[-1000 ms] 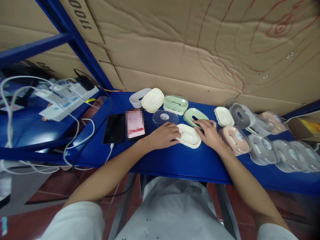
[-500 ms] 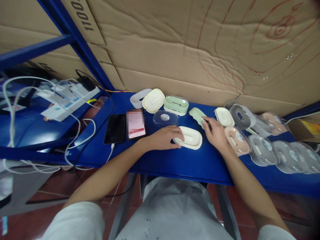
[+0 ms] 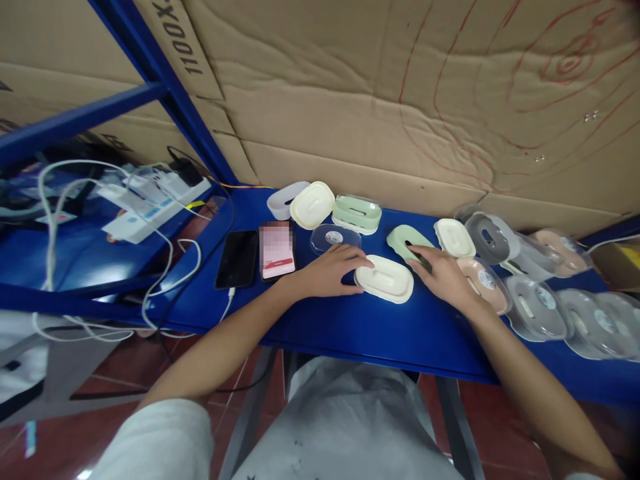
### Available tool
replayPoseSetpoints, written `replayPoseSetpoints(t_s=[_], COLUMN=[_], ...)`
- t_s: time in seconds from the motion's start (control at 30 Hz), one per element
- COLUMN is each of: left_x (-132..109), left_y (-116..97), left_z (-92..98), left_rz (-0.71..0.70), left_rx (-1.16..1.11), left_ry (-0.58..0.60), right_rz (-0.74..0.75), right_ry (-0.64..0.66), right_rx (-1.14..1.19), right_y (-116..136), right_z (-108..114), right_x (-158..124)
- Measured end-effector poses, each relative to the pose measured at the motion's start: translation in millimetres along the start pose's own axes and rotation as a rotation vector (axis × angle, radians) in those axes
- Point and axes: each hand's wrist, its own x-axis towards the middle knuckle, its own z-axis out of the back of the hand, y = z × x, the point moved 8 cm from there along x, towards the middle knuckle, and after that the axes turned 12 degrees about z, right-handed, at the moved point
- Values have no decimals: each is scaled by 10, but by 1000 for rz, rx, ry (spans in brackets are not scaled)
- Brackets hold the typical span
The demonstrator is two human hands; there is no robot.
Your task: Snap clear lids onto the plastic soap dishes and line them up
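Note:
A cream soap-dish base (image 3: 385,278) lies on the blue table (image 3: 350,327) in front of me. My left hand (image 3: 330,270) rests at its left end, fingers curled against the rim. My right hand (image 3: 443,275) is closed on a pale green slotted tray (image 3: 406,241), which is tilted up just beyond the cream base. A clear oval lid (image 3: 334,237) lies behind my left hand.
Behind are a white dish (image 3: 285,199), a cream lid (image 3: 312,205) and a green dish (image 3: 357,213). Pink and grey dishes with clear lids (image 3: 535,300) crowd the right. Two phones (image 3: 237,257) lie at left, by cables and a power strip (image 3: 145,207). Cardboard (image 3: 400,100) backs the table.
My right hand left the cream base, took the green tray behind it and tipped it up off the table. My left hand stayed at the cream base.

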Motion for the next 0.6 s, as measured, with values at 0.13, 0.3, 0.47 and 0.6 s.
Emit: replayPoseSetpoints(t_s=[0.13, 0.3, 0.47, 0.6], left_x=[-5, -22, -12, -4], left_y=[-4, -24, -16, -48], left_z=[-16, -38, -40, 11], left_rz=[-25, -78, -55, -7], left_rx=[13, 43, 33, -41], left_ry=[-8, -39, -21, -11], right_rz=[11, -17, -1, 90], right_ry=[-106, -146, -107, -101], right_rx=[4, -31, -73, -198], right_y=[105, 111, 49, 289], right_z=[80, 136, 97, 94], right_x=[-106, -174, -183, -164])
